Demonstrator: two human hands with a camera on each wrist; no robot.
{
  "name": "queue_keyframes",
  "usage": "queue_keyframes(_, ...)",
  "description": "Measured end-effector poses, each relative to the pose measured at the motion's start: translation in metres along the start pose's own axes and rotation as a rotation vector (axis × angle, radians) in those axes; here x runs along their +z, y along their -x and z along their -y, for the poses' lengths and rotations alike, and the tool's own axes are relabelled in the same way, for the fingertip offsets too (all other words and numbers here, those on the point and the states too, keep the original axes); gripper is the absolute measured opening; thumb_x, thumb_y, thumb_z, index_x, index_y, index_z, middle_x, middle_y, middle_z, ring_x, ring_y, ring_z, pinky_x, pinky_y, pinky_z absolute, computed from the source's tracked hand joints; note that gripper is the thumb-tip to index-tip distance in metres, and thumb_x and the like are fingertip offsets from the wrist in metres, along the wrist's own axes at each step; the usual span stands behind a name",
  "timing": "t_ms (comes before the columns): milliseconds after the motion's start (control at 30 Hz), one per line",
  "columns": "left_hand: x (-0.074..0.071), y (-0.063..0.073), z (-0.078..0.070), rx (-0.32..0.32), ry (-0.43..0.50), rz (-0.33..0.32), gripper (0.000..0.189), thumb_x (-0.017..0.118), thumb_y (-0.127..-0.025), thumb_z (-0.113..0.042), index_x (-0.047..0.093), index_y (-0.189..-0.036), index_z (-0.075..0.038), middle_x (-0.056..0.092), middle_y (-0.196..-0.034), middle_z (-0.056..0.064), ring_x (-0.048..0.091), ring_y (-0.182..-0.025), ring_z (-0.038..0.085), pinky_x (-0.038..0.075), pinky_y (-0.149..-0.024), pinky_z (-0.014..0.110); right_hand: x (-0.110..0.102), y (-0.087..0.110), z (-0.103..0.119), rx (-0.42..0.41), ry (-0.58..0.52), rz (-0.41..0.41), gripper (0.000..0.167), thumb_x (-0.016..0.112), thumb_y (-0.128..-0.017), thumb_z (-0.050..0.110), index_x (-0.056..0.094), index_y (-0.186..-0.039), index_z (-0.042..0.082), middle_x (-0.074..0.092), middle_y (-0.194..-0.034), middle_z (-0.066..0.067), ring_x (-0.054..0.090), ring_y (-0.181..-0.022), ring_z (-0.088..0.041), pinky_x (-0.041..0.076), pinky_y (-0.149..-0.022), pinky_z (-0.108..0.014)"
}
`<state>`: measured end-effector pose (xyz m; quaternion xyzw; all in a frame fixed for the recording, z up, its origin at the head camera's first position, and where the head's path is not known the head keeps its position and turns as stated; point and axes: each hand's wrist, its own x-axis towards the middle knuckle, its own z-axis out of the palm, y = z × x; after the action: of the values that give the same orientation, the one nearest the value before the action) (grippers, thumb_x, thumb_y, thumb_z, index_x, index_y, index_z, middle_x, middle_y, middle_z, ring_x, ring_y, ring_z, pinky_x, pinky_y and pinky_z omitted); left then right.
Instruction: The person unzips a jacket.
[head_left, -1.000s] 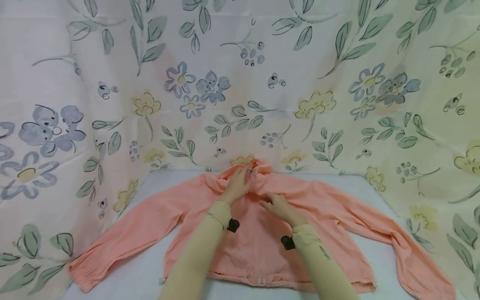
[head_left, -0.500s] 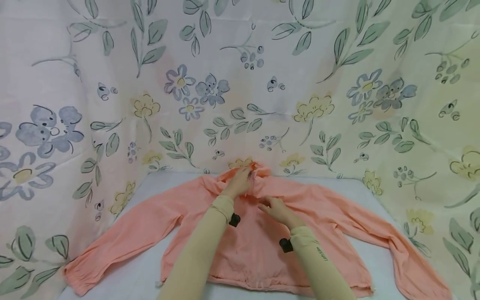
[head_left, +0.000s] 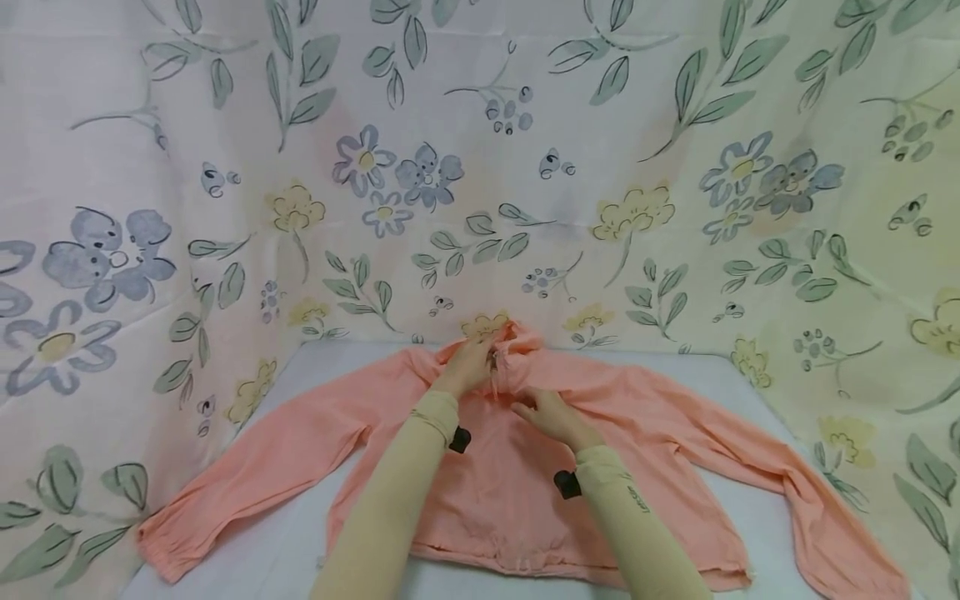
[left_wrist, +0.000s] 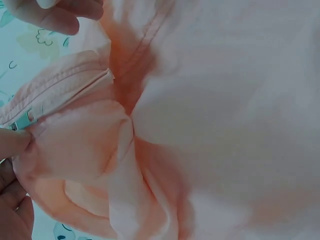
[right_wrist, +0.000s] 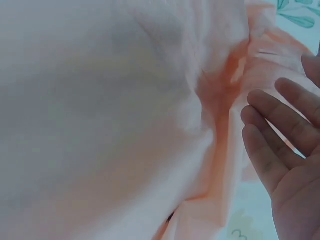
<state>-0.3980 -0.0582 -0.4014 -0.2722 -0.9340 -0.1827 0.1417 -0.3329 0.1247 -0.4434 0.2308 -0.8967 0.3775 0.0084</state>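
A peach-pink zip-up jacket (head_left: 502, 492) lies spread out, both sleeves stretched to the sides. At its neck, my left hand (head_left: 468, 367) grips the bunched collar. The left wrist view shows the thumb (left_wrist: 12, 144) pressing the collar cloth beside a small zip part (left_wrist: 25, 120), with the other fingers bent beneath. My right hand (head_left: 555, 417) hovers just below the collar on the right side of the chest. Its fingers (right_wrist: 285, 115) are loosely extended with nothing between them; whether they touch the cloth cannot be told. Fingertips of the right hand (left_wrist: 60, 17) also enter the left wrist view.
A white table surface (head_left: 315, 362) lies under the jacket. Behind and at both sides hangs a floral cloth (head_left: 480, 192). The left sleeve (head_left: 247, 467) and right sleeve (head_left: 765, 450) reach toward the front corners.
My left hand has shifted slightly left with the collar in its grip, showing more of the front zip edge. The right hand has drifted a little left, its fingers still loose.
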Motion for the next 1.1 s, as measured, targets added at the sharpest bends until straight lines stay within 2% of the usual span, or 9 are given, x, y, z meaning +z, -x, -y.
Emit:
queue_keyframes(67, 0.000, 0.003, 0.002, -0.027, 0.027, 0.025, 0.046, 0.051, -0.093, -0.005, 0.043, -0.138, -0.006, 0.048, -0.131, 0.019, 0.044, -0.120, 0.032, 0.036, -0.098, 0.040, 0.002, -0.003, 0.001, -0.027, -0.018, 0.000, 0.018, 0.058, -0.092, 0.012, 0.063, -0.103, 0.000, 0.064, -0.095, -0.010, 0.057, -0.080, -0.017, 0.046, -0.069, -0.035)
queue_keyframes(200, -0.001, 0.007, 0.005, -0.068, 0.148, 0.052, 0.032, 0.049, -0.093, -0.004, 0.055, -0.125, -0.004, 0.055, -0.119, 0.018, 0.051, -0.111, 0.028, 0.044, -0.089, 0.038, 0.005, -0.009, 0.005, -0.018, -0.040, -0.032, 0.020, 0.057, -0.093, 0.011, 0.062, -0.107, -0.001, 0.064, -0.099, -0.010, 0.059, -0.087, -0.020, 0.048, -0.073, -0.037)
queue_keyframes(300, -0.003, 0.010, 0.004, -0.041, 0.209, 0.042, 0.017, 0.051, -0.092, -0.001, 0.061, -0.105, -0.001, 0.059, -0.102, 0.013, 0.055, -0.096, 0.025, 0.046, -0.079, 0.035, 0.006, -0.015, 0.008, 0.012, -0.050, -0.085, 0.020, 0.058, -0.092, 0.012, 0.062, -0.107, -0.001, 0.064, -0.099, -0.008, 0.060, -0.090, -0.022, 0.049, -0.074, -0.037)
queue_keyframes(500, -0.015, 0.012, -0.002, 0.011, 0.286, 0.045, 0.024, 0.053, -0.090, 0.001, 0.064, -0.111, -0.005, 0.061, -0.103, 0.010, 0.055, -0.083, 0.022, 0.045, -0.071, 0.030, 0.005, -0.026, 0.016, 0.101, -0.132, -0.098, 0.025, 0.059, -0.092, 0.018, 0.060, -0.113, 0.005, 0.061, -0.108, -0.008, 0.057, -0.101, -0.025, 0.047, -0.081, -0.040)
queue_keyframes(600, -0.020, 0.011, -0.006, 0.035, 0.306, 0.045, 0.023, 0.053, -0.089, 0.003, 0.066, -0.107, -0.006, 0.061, -0.100, 0.009, 0.053, -0.080, 0.021, 0.043, -0.069, 0.028, 0.007, -0.030, 0.017, 0.134, -0.165, -0.097, 0.028, 0.059, -0.092, 0.020, 0.057, -0.115, 0.005, 0.060, -0.110, -0.009, 0.056, -0.102, -0.024, 0.046, -0.083, -0.041)
queue_keyframes(733, -0.023, 0.008, -0.011, 0.055, 0.286, 0.036, 0.018, 0.054, -0.089, 0.003, 0.066, -0.100, -0.006, 0.061, -0.099, 0.007, 0.055, -0.089, 0.020, 0.045, -0.078, 0.028, 0.008, -0.034, 0.018, 0.132, -0.203, -0.122, 0.030, 0.058, -0.092, 0.020, 0.052, -0.115, 0.002, 0.058, -0.107, -0.010, 0.056, -0.097, -0.024, 0.047, -0.079, -0.039)
queue_keyframes(867, -0.027, 0.007, -0.014, 0.043, 0.277, 0.059, 0.020, 0.054, -0.091, -0.001, 0.065, -0.108, -0.005, 0.062, -0.109, 0.008, 0.056, -0.103, 0.020, 0.044, -0.087, 0.031, 0.009, -0.037, 0.020, 0.157, -0.280, -0.173, 0.024, 0.057, -0.093, 0.021, 0.053, -0.107, 0.002, 0.057, -0.098, -0.010, 0.056, -0.088, -0.023, 0.047, -0.072, -0.034)
queue_keyframes(1000, -0.031, 0.008, -0.015, 0.022, 0.307, 0.093, 0.020, 0.053, -0.092, -0.001, 0.062, -0.109, -0.005, 0.061, -0.110, 0.009, 0.056, -0.103, 0.020, 0.046, -0.085, 0.032, 0.006, -0.039, 0.021, 0.167, -0.346, -0.203, 0.022, 0.057, -0.094, 0.021, 0.055, -0.099, 0.000, 0.058, -0.092, -0.010, 0.057, -0.087, -0.026, 0.046, -0.072, -0.033)
queue_keyframes(1100, -0.034, 0.009, -0.016, 0.006, 0.322, 0.101, 0.018, 0.052, -0.092, -0.001, 0.061, -0.107, -0.006, 0.061, -0.106, 0.008, 0.058, -0.100, 0.019, 0.047, -0.083, 0.031, 0.003, -0.040, 0.023, 0.154, -0.402, -0.181, 0.025, 0.055, -0.094, 0.022, 0.057, -0.098, -0.002, 0.059, -0.097, -0.011, 0.057, -0.095, -0.027, 0.046, -0.079, -0.036)
